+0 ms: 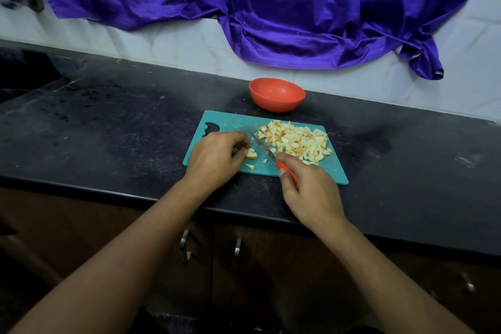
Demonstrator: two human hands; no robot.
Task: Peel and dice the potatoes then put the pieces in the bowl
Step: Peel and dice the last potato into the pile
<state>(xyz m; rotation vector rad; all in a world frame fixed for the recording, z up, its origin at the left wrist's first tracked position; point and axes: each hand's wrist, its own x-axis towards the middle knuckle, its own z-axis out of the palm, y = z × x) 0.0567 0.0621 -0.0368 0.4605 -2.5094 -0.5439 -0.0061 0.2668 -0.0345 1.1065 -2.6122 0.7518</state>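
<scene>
A teal cutting board [333, 171] lies on the black counter. A heap of diced potato pieces [295, 141] covers its right half. My left hand [214, 157] pinches a small potato piece [251, 154] on the board's left side; a loose sliver [250, 167] lies just in front of it. My right hand [309, 192] grips a red-handled knife [264, 148], its blade pointing away from me between the small piece and the heap. A red bowl [276, 95] stands behind the board and looks empty.
The black counter [122, 130] stretches left toward a dark sink [24, 73] and right along the tiled wall. A purple cloth [271, 8] hangs over the wall behind the bowl. Cabinet doors with metal handles [184, 247] sit under the counter edge.
</scene>
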